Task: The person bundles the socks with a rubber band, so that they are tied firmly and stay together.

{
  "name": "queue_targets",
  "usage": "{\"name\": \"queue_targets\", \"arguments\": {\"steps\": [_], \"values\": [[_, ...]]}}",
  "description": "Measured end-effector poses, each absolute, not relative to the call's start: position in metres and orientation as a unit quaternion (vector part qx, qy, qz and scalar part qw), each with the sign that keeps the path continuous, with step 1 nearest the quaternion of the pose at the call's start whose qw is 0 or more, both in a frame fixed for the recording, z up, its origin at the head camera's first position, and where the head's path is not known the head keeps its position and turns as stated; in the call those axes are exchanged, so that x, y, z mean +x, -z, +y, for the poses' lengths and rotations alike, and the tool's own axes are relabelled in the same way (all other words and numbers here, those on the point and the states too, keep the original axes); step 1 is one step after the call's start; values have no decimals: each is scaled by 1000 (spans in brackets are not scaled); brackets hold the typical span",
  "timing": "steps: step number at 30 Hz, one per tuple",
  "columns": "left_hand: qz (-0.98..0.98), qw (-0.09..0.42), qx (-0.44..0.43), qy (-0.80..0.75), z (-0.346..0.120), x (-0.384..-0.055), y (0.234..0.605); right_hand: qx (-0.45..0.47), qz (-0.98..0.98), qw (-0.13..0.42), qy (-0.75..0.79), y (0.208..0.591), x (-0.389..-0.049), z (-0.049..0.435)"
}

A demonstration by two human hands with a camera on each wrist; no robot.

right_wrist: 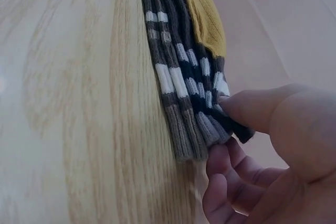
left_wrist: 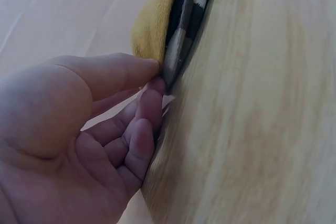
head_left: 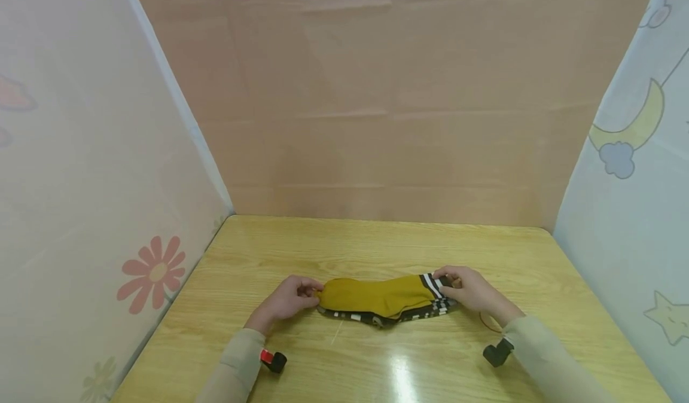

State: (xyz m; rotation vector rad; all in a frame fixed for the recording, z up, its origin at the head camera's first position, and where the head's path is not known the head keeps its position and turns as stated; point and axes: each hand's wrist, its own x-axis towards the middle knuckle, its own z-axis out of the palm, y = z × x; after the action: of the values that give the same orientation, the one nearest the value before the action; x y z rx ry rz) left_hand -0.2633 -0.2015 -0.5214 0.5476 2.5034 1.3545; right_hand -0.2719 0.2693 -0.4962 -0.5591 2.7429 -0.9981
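Observation:
A mustard-yellow sock (head_left: 371,296) lies lengthwise on top of a stack of dark patterned socks (head_left: 377,320). Its black cuff with white stripes (head_left: 431,286) points right. At the toe end, my left hand (head_left: 290,298) pinches the yellow sock between thumb and fingers. In the left wrist view, the thumb (left_wrist: 126,73) presses at the yellow toe while the darker toes sit just beside the fingertips. My right hand (head_left: 470,289) pinches the cuff end. Seen from the right wrist, several layered ribbed cuffs in grey, black and white (right_wrist: 181,93) show under the thumb.
The socks lie on a wood-grain table (head_left: 301,355). A plain brown sheet (head_left: 387,122) hangs behind its far edge. Pale printed curtains flank it, one with a red flower (head_left: 158,271) at left, one with a moon (head_left: 640,125) at right.

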Motion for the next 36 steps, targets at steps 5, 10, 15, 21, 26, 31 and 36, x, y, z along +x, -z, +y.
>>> {"name": "queue_targets", "arguments": {"steps": [5,10,15,21,26,31,36], "values": [[857,127,182,-464,-199,-260,520,-177,919,88,341,501,-271,272],[856,136,182,-465,-198,-261,519,-175,918,87,344,500,-267,272],[861,150,183,-450,-198,-266,515,-192,920,78,332,500,-267,272],[885,107,157,-425,-188,-273,503,-215,917,68,330,497,-265,274],[893,13,164,-419,-163,-284,494,-199,910,67,357,493,-261,280],[891,3,220,-398,-130,-294,490,-189,912,45,361,491,-258,290],[885,50,252,-387,-97,-298,485,-196,914,26,354,491,-254,303]]}}
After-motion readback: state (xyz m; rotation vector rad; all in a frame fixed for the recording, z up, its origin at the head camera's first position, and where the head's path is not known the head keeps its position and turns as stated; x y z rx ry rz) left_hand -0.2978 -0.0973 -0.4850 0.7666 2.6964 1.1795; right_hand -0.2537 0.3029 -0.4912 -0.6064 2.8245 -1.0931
